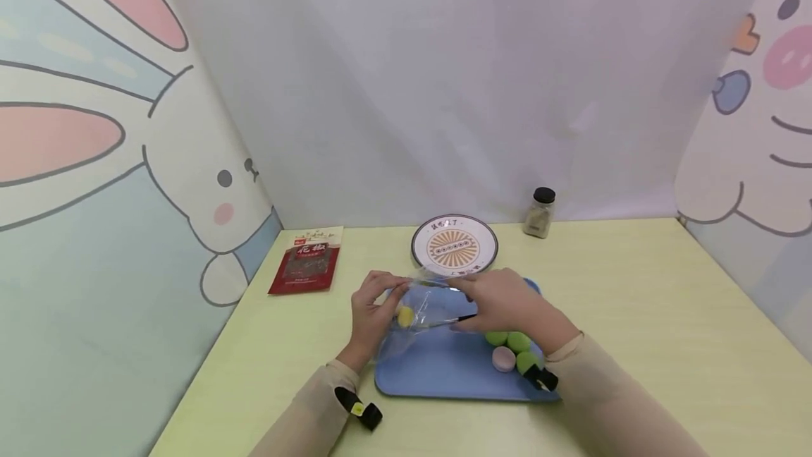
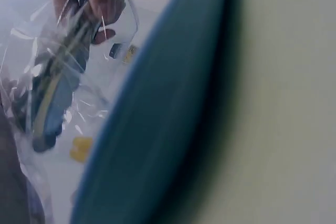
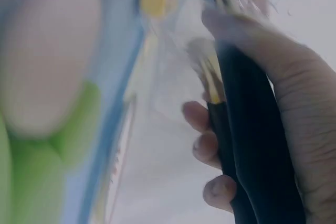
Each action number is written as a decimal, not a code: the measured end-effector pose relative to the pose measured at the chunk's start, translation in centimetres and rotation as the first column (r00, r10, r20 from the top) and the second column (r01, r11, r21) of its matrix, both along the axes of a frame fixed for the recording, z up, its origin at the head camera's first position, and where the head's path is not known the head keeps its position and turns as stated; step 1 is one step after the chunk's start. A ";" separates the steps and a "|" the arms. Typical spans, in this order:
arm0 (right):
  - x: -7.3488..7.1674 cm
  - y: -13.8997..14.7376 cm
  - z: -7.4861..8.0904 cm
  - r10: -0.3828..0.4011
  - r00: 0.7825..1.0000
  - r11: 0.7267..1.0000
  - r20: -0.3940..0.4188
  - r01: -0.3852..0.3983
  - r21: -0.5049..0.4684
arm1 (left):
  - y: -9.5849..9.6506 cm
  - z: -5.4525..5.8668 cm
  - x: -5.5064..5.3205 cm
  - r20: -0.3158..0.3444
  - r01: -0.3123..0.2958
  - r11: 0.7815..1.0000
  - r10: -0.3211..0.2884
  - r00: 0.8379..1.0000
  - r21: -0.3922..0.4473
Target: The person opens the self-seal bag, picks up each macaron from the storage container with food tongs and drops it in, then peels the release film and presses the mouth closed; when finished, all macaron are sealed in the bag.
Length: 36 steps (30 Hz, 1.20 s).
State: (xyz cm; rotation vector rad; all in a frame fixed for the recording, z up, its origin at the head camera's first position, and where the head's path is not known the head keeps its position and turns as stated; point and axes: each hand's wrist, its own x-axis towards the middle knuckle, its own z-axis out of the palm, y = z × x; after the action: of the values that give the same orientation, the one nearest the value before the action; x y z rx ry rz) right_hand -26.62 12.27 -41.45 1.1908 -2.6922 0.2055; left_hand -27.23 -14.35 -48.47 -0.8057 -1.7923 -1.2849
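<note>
My right hand grips black-handled metal tongs, their two arms spread apart. The metal ends reach into a clear plastic bag, seen also around the tongs in the left wrist view. With thumb and fingers, my left hand pinches the bag near its edge. A round yellow piece, like a macaron, shows close by the left fingertips, overlapped by the bag. Beneath both hands lies a blue tray. On its right side, by my right wrist, are several green macarons and a pale pink one.
Behind the tray is a round white plate with an orange printed pattern. A black-lidded jar stands at the back right. The red spice packet lies at the back left. Cartoon-printed panels and a pale curtain enclose the table.
</note>
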 end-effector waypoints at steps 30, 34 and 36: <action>0.4 17.1 -7.6 0.041 0.979 0.956 -0.199 -0.096 -0.276 | 0.3 -0.7 0.1 0.093 0.009 1.000 -0.007 0.996 -0.020; 0.2 17.5 -7.3 -0.004 0.965 0.969 -0.262 -0.062 -0.241 | 0.2 -1.1 0.0 0.102 0.003 1.000 0.000 0.995 -0.029; 0.1 17.9 -7.2 -0.039 0.956 0.972 -0.290 -0.031 -0.233 | 0.1 -1.2 -0.1 0.102 0.007 1.000 -0.004 0.995 -0.028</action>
State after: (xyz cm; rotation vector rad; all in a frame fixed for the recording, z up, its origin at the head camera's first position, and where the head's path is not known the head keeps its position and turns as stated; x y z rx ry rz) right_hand -26.57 30.13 -48.66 1.0523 -2.3384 0.3122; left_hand -27.31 -14.25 -49.69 -0.7733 -1.8940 -1.3276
